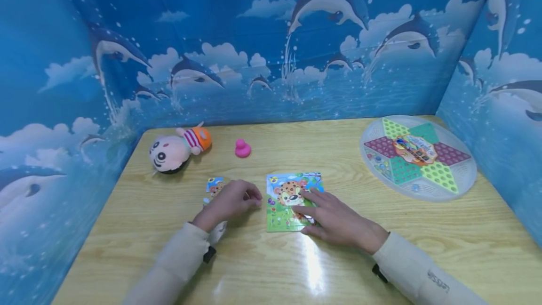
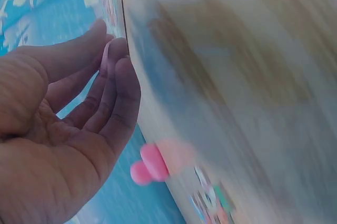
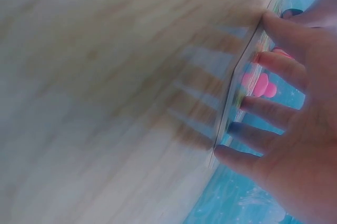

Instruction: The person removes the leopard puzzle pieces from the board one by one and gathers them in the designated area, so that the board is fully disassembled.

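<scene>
A square jigsaw puzzle (image 1: 279,222) with a cartoon leopard on green and blue lies flat on the wooden table. My right hand (image 1: 334,218) spreads over its right side, fingertips on the picture and the edge. In the right wrist view, the fingers (image 3: 274,111) are apart and straight along the puzzle's rim. My left hand (image 1: 235,201) hovers just left of the puzzle, fingers loosely bent, with nothing visible between them in the left wrist view. Partly hidden beneath that hand is a smaller leopard picture (image 1: 214,185).
A pink rubber duck (image 1: 243,148) stands behind the puzzle. A plush doll (image 1: 179,147) in striped and orange clothes lies at the back left. At the back right is a round Chinese checkers board (image 1: 417,156). A dolphin-print curtain (image 1: 271,60) encloses the table.
</scene>
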Demonstrator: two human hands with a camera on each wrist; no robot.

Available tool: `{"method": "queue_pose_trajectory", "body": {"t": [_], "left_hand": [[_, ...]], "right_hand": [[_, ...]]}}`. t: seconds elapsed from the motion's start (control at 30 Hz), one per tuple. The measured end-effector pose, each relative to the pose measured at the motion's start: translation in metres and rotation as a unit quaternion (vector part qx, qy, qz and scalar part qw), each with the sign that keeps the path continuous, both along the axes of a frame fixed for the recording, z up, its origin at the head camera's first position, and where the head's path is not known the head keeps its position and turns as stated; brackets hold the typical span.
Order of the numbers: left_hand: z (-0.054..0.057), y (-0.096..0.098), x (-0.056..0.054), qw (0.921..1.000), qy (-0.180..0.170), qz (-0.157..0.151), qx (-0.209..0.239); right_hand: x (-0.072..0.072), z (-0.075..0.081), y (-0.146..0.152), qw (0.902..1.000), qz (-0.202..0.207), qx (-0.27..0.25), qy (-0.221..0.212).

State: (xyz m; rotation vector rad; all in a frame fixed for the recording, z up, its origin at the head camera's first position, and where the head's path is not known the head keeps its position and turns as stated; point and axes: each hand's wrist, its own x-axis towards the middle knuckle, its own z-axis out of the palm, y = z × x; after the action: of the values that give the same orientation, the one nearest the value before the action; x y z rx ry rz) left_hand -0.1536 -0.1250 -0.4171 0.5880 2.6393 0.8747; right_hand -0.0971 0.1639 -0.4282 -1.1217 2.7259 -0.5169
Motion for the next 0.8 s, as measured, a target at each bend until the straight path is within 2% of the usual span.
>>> {"method": "queue_pose_trajectory", "body": {"t": [0.17,0.3,0.5,0.8], "left_hand": [[-0.005,0.015,0.003,0.9989,-0.009,-0.043,0.014],[-0.006,0.025,0.006,0.9981,-0.016,-0.058,0.011],[-0.009,0.033,0.011,0.9984,-0.015,-0.054,0.012],[-0.009,0.036,0.011,0.9987,-0.025,-0.044,-0.007]], "right_hand": [[-0.001,-0.001,0.000,1.0000,0.002,0.003,0.005],[-0.001,-0.001,0.000,1.0000,0.003,0.005,0.008],[-0.001,-0.001,0.000,0.9999,0.004,0.009,0.011],[-0.001,0.000,0.000,0.9999,0.007,0.005,0.014]]}}
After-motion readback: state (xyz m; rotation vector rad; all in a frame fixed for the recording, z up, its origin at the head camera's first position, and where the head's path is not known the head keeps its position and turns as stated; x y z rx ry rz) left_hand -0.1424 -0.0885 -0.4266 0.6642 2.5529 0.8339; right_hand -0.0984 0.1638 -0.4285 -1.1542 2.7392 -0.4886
